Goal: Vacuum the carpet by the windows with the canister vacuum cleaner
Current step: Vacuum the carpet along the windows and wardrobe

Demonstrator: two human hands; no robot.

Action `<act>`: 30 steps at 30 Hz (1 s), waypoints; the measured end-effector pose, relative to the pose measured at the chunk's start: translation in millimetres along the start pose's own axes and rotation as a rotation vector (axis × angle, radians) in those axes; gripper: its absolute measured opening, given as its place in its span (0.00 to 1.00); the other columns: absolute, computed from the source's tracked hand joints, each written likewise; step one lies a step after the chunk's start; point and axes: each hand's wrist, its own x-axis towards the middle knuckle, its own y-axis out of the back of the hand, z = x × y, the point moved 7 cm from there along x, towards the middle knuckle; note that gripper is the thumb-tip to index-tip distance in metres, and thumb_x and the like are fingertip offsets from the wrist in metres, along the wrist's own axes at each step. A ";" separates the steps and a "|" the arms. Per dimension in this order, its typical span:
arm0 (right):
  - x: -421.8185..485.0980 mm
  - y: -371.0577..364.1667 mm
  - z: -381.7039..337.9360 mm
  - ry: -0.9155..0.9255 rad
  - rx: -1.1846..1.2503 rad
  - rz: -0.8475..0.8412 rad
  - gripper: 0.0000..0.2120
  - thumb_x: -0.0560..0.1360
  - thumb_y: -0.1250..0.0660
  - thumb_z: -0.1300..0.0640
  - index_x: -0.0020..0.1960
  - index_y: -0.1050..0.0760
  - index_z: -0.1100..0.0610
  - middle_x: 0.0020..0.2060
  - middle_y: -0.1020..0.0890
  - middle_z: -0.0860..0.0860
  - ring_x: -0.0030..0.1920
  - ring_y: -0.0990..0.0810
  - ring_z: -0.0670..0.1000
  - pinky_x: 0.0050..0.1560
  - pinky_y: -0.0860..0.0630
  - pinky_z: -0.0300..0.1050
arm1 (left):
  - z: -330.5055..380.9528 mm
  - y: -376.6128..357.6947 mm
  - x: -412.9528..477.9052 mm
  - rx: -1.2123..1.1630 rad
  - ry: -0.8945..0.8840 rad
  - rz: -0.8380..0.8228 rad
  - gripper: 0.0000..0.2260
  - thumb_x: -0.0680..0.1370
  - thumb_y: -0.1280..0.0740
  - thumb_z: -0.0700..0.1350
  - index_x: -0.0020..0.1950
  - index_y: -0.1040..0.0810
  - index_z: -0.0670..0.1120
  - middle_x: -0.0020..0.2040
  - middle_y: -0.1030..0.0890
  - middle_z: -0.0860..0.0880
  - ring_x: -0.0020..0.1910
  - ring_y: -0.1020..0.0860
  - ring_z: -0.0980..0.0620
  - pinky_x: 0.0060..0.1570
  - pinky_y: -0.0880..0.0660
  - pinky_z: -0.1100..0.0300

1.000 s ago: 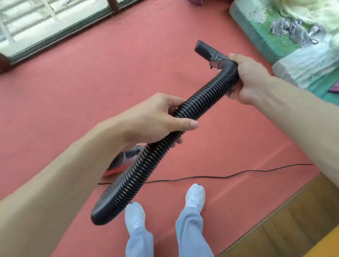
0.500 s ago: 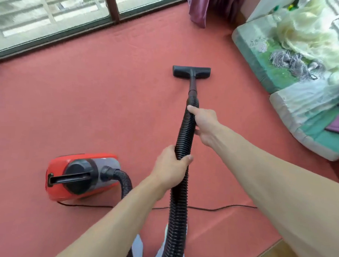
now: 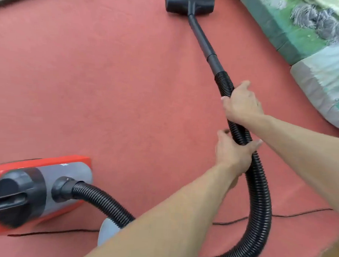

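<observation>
The red and grey canister vacuum cleaner (image 3: 37, 191) stands on the red carpet (image 3: 89, 87) at the lower left. Its black ribbed hose (image 3: 258, 189) loops to the right and joins a rigid wand (image 3: 202, 39), which ends in the floor nozzle (image 3: 188, 4), flat on the carpet. The right hand (image 3: 240, 105) grasps the hose near the wand; the left hand (image 3: 233, 155) grasps it just below. A thin power cord (image 3: 296, 214) lies on the carpet. Bedding (image 3: 320, 66) lies at the right.

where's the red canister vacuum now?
Head view, bottom-left: the red and grey canister vacuum sits on the red carpet, black ribbed hose leaving its right end.
</observation>
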 end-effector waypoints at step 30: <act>-75.9 -50.7 20.2 0.222 -0.069 -0.371 0.13 0.75 0.41 0.58 0.53 0.20 0.55 0.54 0.18 0.57 0.54 0.21 0.60 0.53 0.22 0.50 | 3.3 151.1 5.0 1.261 -0.137 -0.049 0.12 0.77 0.42 0.36 0.52 0.19 0.42 0.48 0.16 0.42 0.46 0.17 0.42 0.43 0.20 0.55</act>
